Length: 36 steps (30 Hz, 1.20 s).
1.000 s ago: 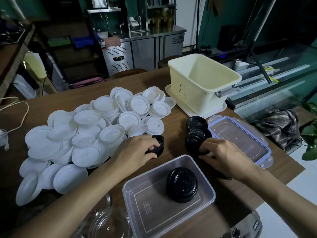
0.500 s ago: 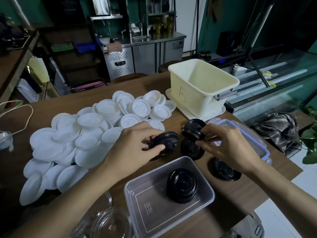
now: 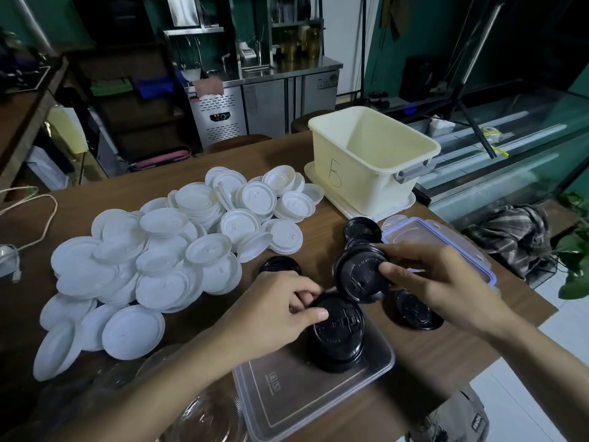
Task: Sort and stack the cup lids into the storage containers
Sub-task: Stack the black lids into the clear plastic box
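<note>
A clear rectangular container [image 3: 287, 397] lies at the table's near edge with a stack of black cup lids [image 3: 338, 339] inside. My left hand [image 3: 274, 317] pinches the top black lid of that stack at its left rim. My right hand [image 3: 436, 282] holds another black lid [image 3: 360, 275] tilted in the air just above and right of the stack. Loose black lids lie on the table: one [image 3: 414, 311] under my right hand, one [image 3: 280, 264] behind my left hand, two [image 3: 361, 229] further back. A large heap of white lids [image 3: 165, 250] covers the table's left.
A cream bin marked "B" [image 3: 369, 161] stands on its lid at the back right. The clear container's blue-rimmed lid [image 3: 427, 237] lies right of the black lids. Clear dome lids [image 3: 204, 416] sit at the near edge. A white cable [image 3: 35, 218] runs at far left.
My left hand carried its black lid down onto the stack in the clear container. My right hand lifted a black lid off the table and turned it toward the stack.
</note>
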Each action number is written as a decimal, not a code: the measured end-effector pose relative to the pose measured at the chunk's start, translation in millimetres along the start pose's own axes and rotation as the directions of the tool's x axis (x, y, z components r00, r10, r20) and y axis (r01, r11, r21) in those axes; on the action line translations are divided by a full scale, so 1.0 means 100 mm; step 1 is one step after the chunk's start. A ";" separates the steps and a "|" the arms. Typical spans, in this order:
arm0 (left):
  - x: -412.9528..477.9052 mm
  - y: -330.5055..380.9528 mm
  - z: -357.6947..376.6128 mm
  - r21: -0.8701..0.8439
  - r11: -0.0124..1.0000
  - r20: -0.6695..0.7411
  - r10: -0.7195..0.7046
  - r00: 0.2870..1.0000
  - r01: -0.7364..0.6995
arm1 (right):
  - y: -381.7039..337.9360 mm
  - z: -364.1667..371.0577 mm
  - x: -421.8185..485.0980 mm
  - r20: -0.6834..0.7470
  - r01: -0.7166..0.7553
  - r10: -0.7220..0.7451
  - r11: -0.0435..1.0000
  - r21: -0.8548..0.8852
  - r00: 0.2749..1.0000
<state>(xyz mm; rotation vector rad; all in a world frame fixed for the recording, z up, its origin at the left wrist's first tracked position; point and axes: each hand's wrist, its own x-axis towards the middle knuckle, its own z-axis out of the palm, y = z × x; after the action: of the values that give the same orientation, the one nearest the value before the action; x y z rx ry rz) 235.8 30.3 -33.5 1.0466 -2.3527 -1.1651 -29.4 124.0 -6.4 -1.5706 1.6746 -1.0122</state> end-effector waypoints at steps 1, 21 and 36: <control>0.00 0.00 0.03 0.018 1.000 0.001 -0.002 1.000 0.002 | 0.02 -0.01 -0.01 0.030 -0.013 0.014 1.000 -0.018 0.999; -0.05 -0.10 0.13 0.087 0.995 -0.031 0.059 0.998 -0.057 | -0.04 0.25 -0.07 0.250 0.096 0.001 0.922 -0.375 0.968; -0.12 -0.13 0.18 0.032 0.996 0.041 0.077 0.996 -0.079 | 0.05 0.50 -0.13 0.134 0.231 -0.189 0.781 -0.580 0.973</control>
<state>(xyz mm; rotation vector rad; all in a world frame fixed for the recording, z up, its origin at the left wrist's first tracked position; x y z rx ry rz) 240.2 43.1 -54.2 0.9416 -2.4287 -1.1318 11.4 130.8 -37.0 -2.2090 1.9084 -0.5319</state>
